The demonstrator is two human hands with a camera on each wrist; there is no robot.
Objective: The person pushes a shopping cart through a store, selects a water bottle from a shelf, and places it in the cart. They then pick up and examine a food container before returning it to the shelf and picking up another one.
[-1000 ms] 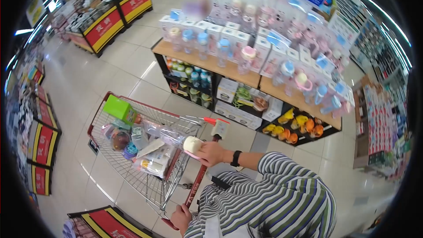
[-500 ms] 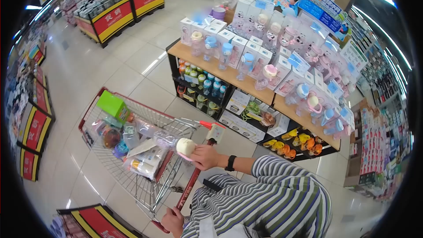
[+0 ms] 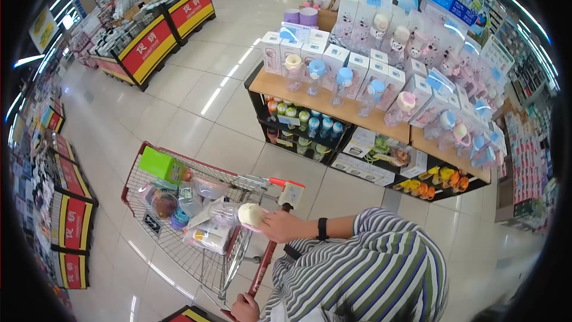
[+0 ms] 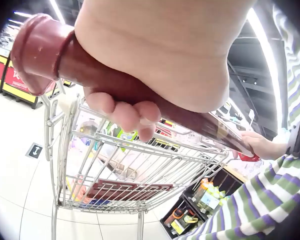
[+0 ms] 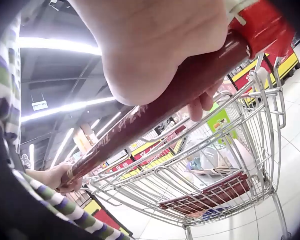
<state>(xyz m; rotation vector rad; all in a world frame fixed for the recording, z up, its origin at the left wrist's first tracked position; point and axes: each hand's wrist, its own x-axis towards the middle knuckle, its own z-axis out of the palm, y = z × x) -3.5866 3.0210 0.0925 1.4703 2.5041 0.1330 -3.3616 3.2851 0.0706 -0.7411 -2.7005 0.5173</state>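
Note:
My left hand (image 3: 245,308) grips the near end of the shopping cart's dark red handlebar (image 3: 262,271). In the left wrist view its fingers (image 4: 125,116) curl under the bar. At the bar's other end is my right hand (image 3: 285,226); the right wrist view shows its palm over the bar and fingertips (image 5: 202,105) curled beneath. In the head view, that hand also holds a clear water bottle by its cream lid (image 3: 252,214) with a pink collar. The bottle's transparent body (image 3: 223,211) points into the cart. A green box (image 3: 161,166) and several plastic-wrapped goods (image 3: 208,235) lie inside the cart (image 3: 126,188).
Right of the cart stands a display shelf (image 3: 333,107) with bottles and white boxes on top and small bottles below. Red and yellow promotion bins (image 3: 149,48) stand at the upper left, more (image 3: 74,220) along the left. Tiled floor (image 3: 196,107) runs between them.
The head view has shifted, so the display shelf now sits further right. A blurred figure behind the shelf has left the view. Both hands keep their places on the handlebar.

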